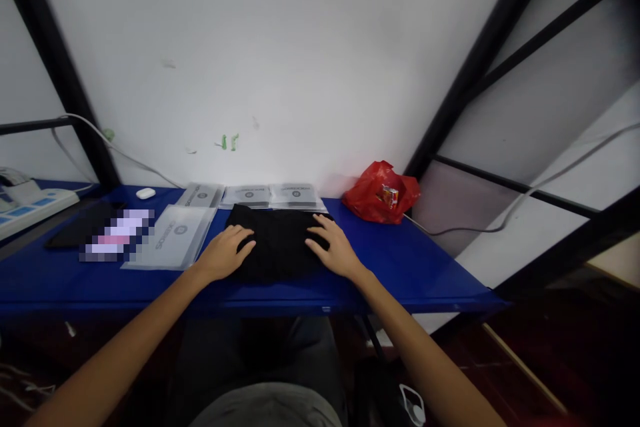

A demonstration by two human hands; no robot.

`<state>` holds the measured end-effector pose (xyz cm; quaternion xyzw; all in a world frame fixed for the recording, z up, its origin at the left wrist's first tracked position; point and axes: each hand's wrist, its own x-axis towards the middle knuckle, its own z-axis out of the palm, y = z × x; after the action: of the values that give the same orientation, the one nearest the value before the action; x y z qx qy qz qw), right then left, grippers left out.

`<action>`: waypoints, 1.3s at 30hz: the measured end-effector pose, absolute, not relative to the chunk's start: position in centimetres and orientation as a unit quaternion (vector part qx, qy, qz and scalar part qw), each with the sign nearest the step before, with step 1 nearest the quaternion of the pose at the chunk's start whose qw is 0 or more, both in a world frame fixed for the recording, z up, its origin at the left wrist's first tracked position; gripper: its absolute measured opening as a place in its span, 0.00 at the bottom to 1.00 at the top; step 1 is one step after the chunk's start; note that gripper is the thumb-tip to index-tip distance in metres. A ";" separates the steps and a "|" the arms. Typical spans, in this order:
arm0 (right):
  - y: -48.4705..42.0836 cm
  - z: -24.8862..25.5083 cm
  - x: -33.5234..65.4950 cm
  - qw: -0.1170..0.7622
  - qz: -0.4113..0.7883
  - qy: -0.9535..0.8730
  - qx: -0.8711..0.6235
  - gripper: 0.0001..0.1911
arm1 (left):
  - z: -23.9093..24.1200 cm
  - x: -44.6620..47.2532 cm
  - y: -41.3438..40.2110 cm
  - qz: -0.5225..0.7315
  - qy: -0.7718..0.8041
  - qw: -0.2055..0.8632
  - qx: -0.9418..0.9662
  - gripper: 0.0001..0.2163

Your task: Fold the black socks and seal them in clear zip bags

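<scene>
A folded black cloth (280, 240) lies on the blue table (410, 267) in front of me. My left hand (226, 252) rests flat on the cloth's left edge, fingers stretched out. My right hand (334, 247) lies flat on its right part, fingers spread. Neither hand grips anything.
Clear plastic packets (175, 237) lie left of the cloth, and more packets (273, 195) line the wall behind it. A red plastic bag (383, 191) sits at the back right. A white mouse (145, 193), a dark flat item (83, 225) and a white power strip (35, 203) are at the left. Black frame bars (480, 60) rise at both sides.
</scene>
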<state>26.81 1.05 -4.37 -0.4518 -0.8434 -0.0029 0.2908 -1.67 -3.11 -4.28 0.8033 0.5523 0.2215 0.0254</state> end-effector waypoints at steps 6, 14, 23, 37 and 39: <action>-2.4 -3.1 26.4 0.177 0.078 -0.906 -0.377 0.21 | -3.2 -3.0 -7.0 0.094 0.527 0.076 0.841 0.23; -2.0 -4.1 27.0 0.184 0.043 -0.906 -0.379 0.16 | -3.5 -4.0 -7.3 0.072 0.517 0.053 0.851 0.17; -2.1 -4.4 26.8 0.213 0.080 -0.902 -0.367 0.11 | -3.8 -4.4 -7.4 0.127 0.526 0.060 0.839 0.11; -0.8 -1.0 25.9 0.248 0.227 -0.830 -0.445 0.19 | -0.2 -4.6 -4.2 0.221 0.613 0.180 0.737 0.13; 0.2 -1.3 25.7 0.247 0.210 -0.819 -0.473 0.19 | -0.9 -4.5 -2.5 0.226 0.629 0.167 0.725 0.13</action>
<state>25.71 0.23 -1.26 -0.4734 -0.8189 0.2100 0.2474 -4.48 -2.46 -0.90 0.7253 0.6286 0.2258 0.1667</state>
